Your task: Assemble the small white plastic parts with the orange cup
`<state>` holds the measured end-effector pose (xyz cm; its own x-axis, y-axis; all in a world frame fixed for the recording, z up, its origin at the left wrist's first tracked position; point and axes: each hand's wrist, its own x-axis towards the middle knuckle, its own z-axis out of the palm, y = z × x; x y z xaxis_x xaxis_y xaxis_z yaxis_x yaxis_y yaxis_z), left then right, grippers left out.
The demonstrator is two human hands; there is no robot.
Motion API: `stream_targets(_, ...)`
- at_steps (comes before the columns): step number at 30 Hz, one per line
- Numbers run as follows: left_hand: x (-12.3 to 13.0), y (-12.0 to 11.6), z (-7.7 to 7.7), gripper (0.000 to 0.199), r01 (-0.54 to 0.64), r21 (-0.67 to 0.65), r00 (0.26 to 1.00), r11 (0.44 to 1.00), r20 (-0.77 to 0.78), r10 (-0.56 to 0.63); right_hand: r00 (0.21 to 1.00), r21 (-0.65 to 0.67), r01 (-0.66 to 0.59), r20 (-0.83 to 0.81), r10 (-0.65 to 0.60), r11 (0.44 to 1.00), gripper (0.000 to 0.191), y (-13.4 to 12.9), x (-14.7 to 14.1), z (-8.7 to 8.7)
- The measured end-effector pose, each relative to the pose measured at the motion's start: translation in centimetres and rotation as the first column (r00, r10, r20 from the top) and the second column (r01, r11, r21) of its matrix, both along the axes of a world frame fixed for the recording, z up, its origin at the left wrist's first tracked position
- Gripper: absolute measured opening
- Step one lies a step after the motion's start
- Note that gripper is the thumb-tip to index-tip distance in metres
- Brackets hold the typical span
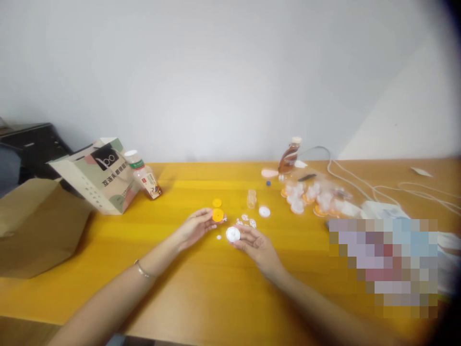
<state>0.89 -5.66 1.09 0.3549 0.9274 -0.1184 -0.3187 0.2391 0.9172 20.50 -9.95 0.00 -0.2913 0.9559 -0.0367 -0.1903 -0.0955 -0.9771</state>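
Observation:
My left hand (197, 228) is closed on a yellow disc (217, 215), pinched between thumb and fingers. In my right hand (257, 245) is a white round disc (233, 234), gripped at its right edge. Behind the left hand lies a second yellow disc (216, 203). Small white cut-out pieces (245, 217) are scattered on the table just beyond my right hand. A clear little jar (251, 198) stands behind them, with another white disc (264, 211) to its right. A tiny white round piece (219, 237) lies between my hands.
Clear jars with white and orange lids (298, 197) cluster at the right, near a brown drink bottle (290, 156) and white cables (345, 175). On the left are a labelled bottle (144, 175), a printed paper bag (104, 178) and a brown paper bag (39, 226). A wall rises behind the table.

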Motion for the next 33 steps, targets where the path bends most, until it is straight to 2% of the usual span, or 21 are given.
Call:
stream_targets(2, -0.2, -1.0, 0.0, 0.02, 0.007, -0.026, 0.998, 1.0, 0.056, -0.005, 1.0, 0.001, 0.022, 0.02, -0.022, 1.0, 0.041, 0.1, 0.0, -0.1)
stream_targets(5, 0.1, -1.8, 0.3, 0.033, 0.063, 0.003, 0.997, 0.998, 0.04, -0.063, 0.998, 0.007, 0.048, 0.04, -0.049, 0.999, 0.04, 0.3, 0.1, -0.2)
stream_targets(10, 0.4, -2.2, 0.6, 0.039, 0.075, 0.105, 0.993, 0.992, -0.099, -0.064, 0.994, 0.037, 0.074, 0.073, -0.076, 0.997, 0.039, 0.6, 0.2, -0.4)
stream_targets(13, 0.5, -2.3, 0.4, 0.045, 0.108, 0.188, 0.966, 0.976, -0.253, -0.058, 0.993, 0.055, 0.088, 0.076, -0.092, 0.995, 0.037, 0.6, 0.2, -0.5)
stream_targets(15, 0.7, -2.5, 0.1, 0.046, 0.11, 0.281, 0.922, 0.953, -0.388, 0.007, 0.991, 0.069, 0.102, 0.075, -0.107, 0.992, 0.036, 0.7, 0.2, -0.5)
stream_targets(17, 1.2, -2.8, -0.1, 0.045, 0.089, 0.386, 0.863, 0.918, -0.49, 0.122, 0.99, 0.077, 0.107, 0.082, -0.113, 0.991, 0.035, 0.7, 0.1, -0.6)
stream_targets(21, 2.1, -3.5, -0.5, 0.042, 0.07, 0.529, 0.774, 0.846, -0.564, 0.288, 0.992, 0.091, 0.083, 0.085, -0.09, 0.992, 0.034, 0.6, 0.1, -0.8)
stream_targets(28, 2.8, -4.1, 0.0, 0.03, 0.156, 0.618, 0.678, 0.77, -0.634, 0.371, 0.995, 0.09, 0.052, 0.085, -0.06, 0.995, 0.033, 0.2, -0.1, -1.2)
stream_targets(33, 3.1, -4.3, -0.3, 0.027, 0.15, 0.602, 0.657, 0.784, -0.653, 0.376, 0.993, 0.096, 0.027, 0.11, -0.038, 0.995, 0.03, 0.0, -0.2, -1.6)
